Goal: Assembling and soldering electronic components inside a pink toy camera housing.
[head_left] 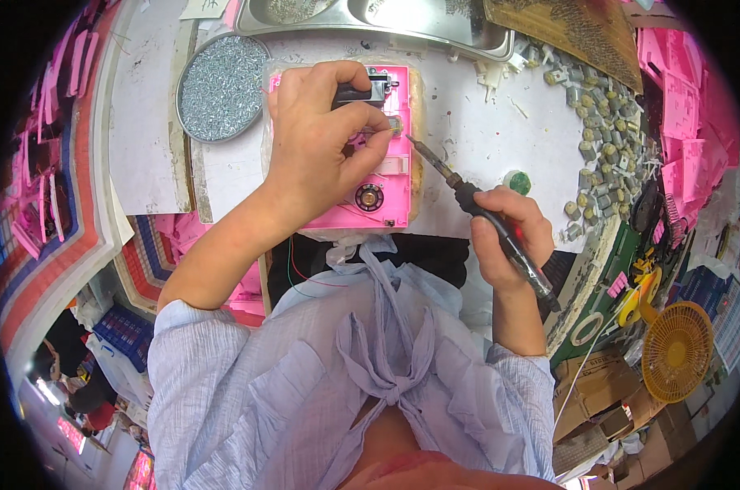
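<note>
A pink plastic case point(397, 186) lies on a padded, plastic-wrapped block, with a round speaker point(369, 197) near its lower edge. My left hand point(317, 135) reaches over it, thumb and forefinger pinched together against a small grey motor point(396, 126). What the fingertips hold there is too small to make out. Under the curled fingers shows a black and silver part point(376, 88) at the top of the case. My right hand point(513, 233) grips a soldering iron point(500, 226) by its black handle. Its metal tip points at the motor's right side, close to it.
A round tray of small metal pins point(223, 88) stands left of the case. Behind it is a steel compartment tray point(370, 18). Many grey motors point(602, 122) cover the right side, near a green-topped roll point(517, 181). Red and green wires point(292, 263) hang below the case.
</note>
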{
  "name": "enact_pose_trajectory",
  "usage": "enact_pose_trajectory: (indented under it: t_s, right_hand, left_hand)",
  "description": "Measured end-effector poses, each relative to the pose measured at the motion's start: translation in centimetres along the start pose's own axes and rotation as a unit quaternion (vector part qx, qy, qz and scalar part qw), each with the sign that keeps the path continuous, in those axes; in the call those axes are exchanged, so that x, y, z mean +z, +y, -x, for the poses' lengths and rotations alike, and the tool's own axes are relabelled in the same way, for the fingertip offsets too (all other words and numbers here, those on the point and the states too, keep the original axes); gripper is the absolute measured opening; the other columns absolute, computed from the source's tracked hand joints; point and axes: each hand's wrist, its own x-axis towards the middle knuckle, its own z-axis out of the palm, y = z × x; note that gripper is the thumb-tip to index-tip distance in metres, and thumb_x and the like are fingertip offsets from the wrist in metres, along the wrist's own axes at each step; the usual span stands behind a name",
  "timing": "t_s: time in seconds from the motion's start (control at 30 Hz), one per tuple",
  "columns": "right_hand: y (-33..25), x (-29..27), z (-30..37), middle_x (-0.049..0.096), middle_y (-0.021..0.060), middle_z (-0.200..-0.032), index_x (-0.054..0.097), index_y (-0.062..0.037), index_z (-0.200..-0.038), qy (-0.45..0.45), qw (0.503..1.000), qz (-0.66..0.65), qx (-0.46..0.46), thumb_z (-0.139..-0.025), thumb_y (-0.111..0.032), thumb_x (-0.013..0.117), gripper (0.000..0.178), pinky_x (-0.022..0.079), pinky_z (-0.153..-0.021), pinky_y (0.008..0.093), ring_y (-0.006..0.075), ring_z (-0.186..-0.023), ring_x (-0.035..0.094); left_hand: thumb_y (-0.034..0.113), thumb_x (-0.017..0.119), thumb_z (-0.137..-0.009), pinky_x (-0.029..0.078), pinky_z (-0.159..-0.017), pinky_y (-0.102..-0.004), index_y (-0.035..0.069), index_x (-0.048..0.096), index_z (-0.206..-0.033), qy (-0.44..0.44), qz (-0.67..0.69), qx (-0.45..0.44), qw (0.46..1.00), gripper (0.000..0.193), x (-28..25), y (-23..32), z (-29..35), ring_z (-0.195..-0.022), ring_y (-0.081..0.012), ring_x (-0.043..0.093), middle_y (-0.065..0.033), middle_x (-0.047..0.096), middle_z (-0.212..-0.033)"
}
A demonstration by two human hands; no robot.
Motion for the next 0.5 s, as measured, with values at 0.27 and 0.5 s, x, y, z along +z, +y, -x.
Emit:
enact_pose_trajectory:
  t_s: [0.27,0.5]
  right_hand:
    - [0.37,0.19,-0.49,0.06,0.0078,-0.067,0.067,0.0007,-0.105,-0.017,1.0,0.009,-0.021,-0.076,0.002,0.075,0.029,0.039,-0.05,0.0291,0.0175,-0.053,0.054]
    - [0.4,0.48,-0.87,0.056,0.006,-0.064,0.067,0.0008,-0.104,-0.014,0.999,0.009,-0.029,-0.076,0.002,0.075,0.029,0.037,-0.048,0.0296,0.0169,-0.05,0.051]
  left_hand:
    - [0.016,0.08,-0.071,0.035,-0.088,-0.044,0.016,0.072,-0.081,0.01,-0.003,-0.001,1.0,0.012,0.29,-0.13,-0.01,-0.103,-0.0281,0.05,-0.0033,0.06,-0.114]
    - [0.015,0.082,-0.071,0.035,-0.09,-0.0397,0.013,0.074,-0.084,-0.003,-0.018,0.003,1.0,0.015,0.05,0.01,-0.09,-0.099,-0.0252,0.049,-0.0049,0.06,-0.116]
